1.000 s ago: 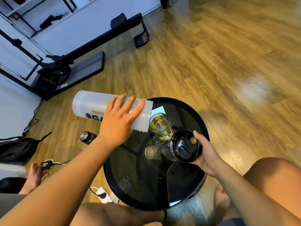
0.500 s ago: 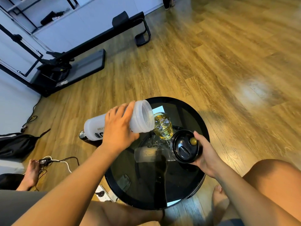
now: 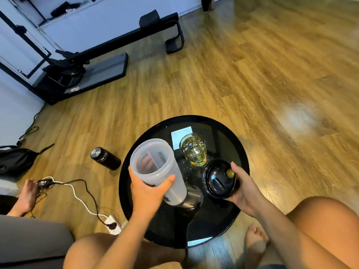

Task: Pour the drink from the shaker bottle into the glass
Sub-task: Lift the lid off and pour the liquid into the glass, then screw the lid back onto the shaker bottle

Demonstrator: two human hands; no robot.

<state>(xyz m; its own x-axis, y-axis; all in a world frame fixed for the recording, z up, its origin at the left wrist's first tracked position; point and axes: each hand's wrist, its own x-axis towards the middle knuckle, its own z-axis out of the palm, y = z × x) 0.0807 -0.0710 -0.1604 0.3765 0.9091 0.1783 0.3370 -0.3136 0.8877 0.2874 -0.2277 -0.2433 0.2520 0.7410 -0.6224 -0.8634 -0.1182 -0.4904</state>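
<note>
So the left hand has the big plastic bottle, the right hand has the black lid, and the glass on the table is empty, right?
Not quite. The head view shows the glass holds yellow drink. The rest is right: left hand holds the bottle, right hand the black lid.

Bright, soft light is glaring off the glossy wooden plank floor (image 3: 295,117); the round black glass surface (image 3: 239,152) is mirroring a window; wide-angle distortion is bending the edges.

A home room is doubling as a workout space — a black exercise machine (image 3: 81,63) is standing by the white wall on wood-look flooring (image 3: 252,74). A backpack (image 3: 15,158), a power strip (image 3: 112,224) and a flask (image 3: 105,158) are lying about — someone is sitting barefoot at a low round table (image 3: 240,152).
</note>
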